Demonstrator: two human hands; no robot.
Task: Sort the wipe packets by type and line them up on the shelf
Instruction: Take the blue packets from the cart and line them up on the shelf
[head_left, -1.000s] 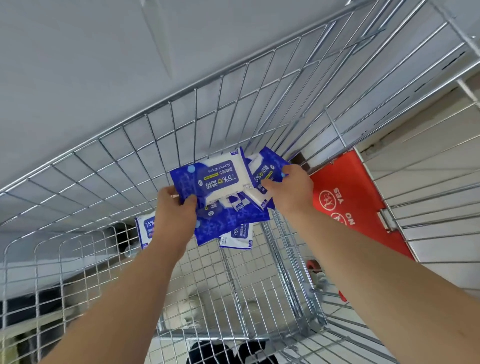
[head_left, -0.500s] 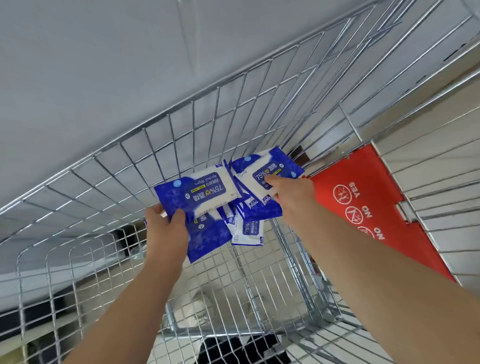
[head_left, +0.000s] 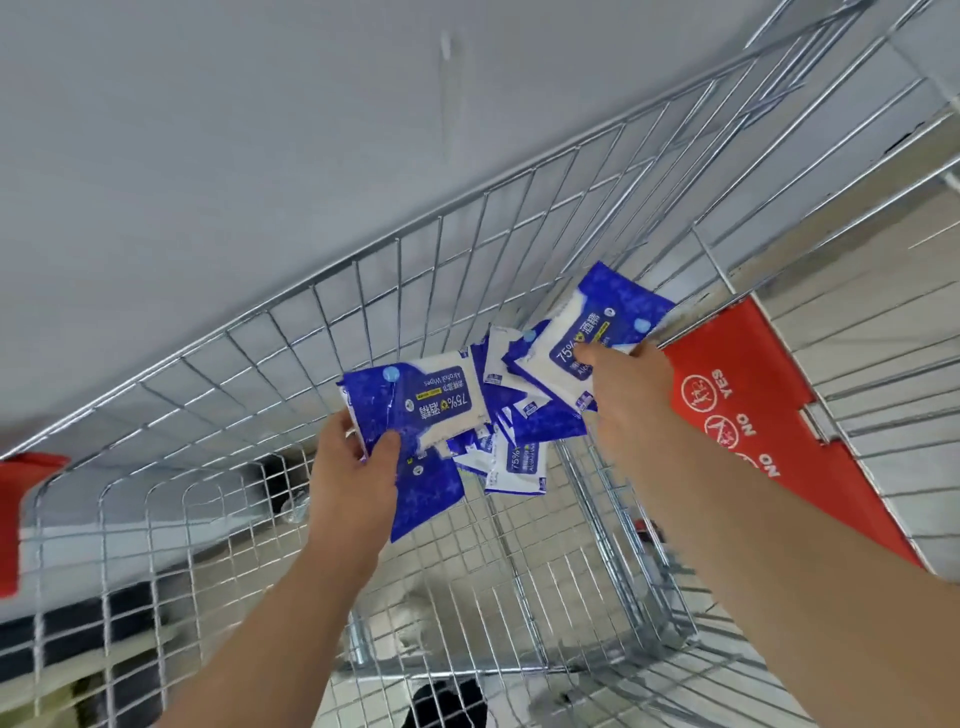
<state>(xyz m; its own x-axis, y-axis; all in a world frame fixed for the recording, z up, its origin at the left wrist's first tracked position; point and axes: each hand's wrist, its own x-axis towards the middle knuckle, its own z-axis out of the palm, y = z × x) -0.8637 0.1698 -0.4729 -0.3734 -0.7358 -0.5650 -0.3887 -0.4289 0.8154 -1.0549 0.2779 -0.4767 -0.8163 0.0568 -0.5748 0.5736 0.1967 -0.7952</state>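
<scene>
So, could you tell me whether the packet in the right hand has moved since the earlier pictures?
Yes. The right hand has drawn its packet rightwards, away from the other big packet and up to the cart's red flap.

The silver wire-mesh shopping cart (head_left: 332, 332) was open on top, with free room above its floor. Its far and right walls barred the sides. Blue-and-white plastic wipe packets (head_left: 540, 421) cluttered the far corner, seemingly just beside a red seat flap (head_left: 769, 374).

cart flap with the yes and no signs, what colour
The flap is red with white lettering, clearest in the head view.
</scene>
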